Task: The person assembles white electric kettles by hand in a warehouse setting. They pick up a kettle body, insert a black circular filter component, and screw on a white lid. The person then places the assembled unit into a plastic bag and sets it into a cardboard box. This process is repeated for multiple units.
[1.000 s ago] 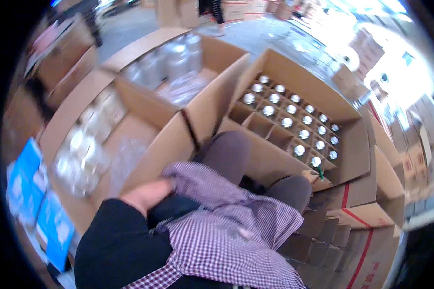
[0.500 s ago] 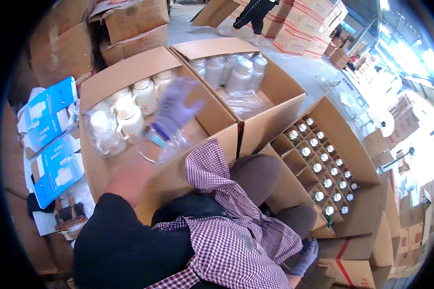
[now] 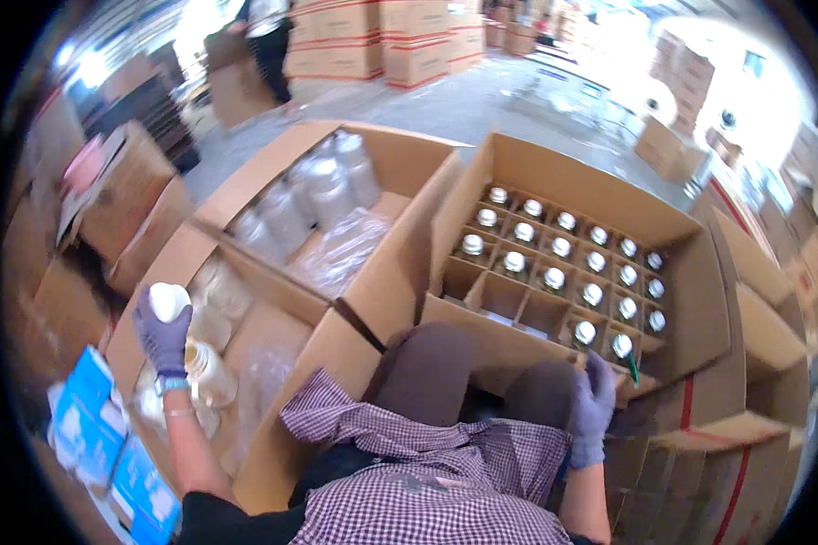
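Note:
My left hand, in a grey-purple glove, grips a rounded white lid above the nearer left carton. Just below it, a cream thermos jug stands with its top uncovered and a yellowish neck showing. More pale jugs in clear wrap stand beside it. My gloved right hand is at the front edge of the divided carton, fingers stretched and apart. Close to its fingertips are a silvery bottle top and another bottle with a green strip hanging from it.
Several silvery bottle tops fill the cardboard cells. Behind the jug carton, another open carton holds wrapped clear containers and crumpled plastic film. Blue printed boxes lie at left. A person stands beyond, near stacked cartons.
The view has swung right. My left hand, earlier blurred and spread over the jug carton, now holds a white lid. My right hand has come up from beside my lap to the divided carton.

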`<state>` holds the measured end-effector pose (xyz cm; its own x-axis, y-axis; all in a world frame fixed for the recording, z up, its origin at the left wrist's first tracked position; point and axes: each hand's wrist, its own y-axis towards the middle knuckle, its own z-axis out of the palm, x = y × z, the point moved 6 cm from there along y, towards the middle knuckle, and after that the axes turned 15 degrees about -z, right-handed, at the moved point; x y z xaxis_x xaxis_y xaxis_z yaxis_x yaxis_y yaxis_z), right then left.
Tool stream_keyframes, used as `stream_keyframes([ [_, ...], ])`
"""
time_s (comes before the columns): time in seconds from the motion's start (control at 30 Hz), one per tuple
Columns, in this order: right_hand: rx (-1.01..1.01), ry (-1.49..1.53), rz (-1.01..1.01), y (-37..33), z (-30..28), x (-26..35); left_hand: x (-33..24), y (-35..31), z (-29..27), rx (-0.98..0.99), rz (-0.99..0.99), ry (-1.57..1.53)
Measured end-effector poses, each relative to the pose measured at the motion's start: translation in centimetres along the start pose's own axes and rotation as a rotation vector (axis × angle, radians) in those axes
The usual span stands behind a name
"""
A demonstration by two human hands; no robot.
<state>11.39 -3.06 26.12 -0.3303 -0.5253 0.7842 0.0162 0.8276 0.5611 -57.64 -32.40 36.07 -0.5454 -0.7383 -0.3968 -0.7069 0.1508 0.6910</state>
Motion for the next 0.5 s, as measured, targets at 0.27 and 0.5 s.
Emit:
stream_keyframes([
  [0.27, 0.534, 0.659, -0.175, -1.8, 14.0, 17.7, -30.6, -13.1, -10.4, 0.414, 0.725, -0.422],
  [0.5, 0.443, 0.400, -0.286, -2.9, 12.1, 14.8, -27.4, -18.1, -10.3, 0.977, 0.720, -0.683],
])
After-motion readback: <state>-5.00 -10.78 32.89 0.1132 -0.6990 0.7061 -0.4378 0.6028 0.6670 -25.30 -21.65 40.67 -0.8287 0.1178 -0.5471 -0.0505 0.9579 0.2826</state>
